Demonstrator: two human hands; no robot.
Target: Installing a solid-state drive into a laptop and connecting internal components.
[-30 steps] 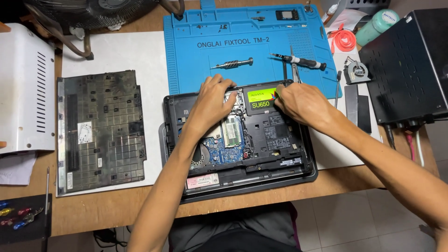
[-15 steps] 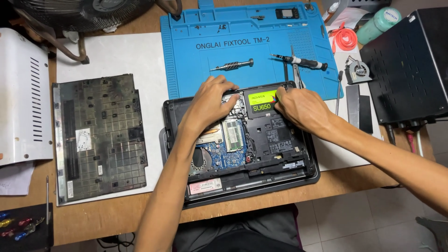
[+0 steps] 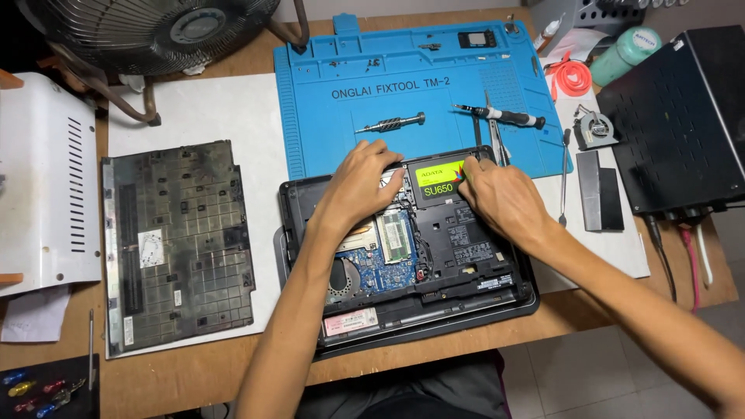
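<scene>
Your left hand (image 3: 365,182) and right hand (image 3: 497,198) rest on the opened laptop (image 3: 403,256), flanking the green-labelled drive (image 3: 438,182) seated at its rear edge. Fingers of both hands press flat against the drive's sides, pinching nothing. The removed bottom cover (image 3: 178,244) lies left of the laptop.

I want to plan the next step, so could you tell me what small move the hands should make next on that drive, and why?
Probably press the drive gently flat into its bay. The left hand and right hand already rest on its two side edges, and it lies at the far corner of the open laptop, apparently not yet fastened.
</scene>
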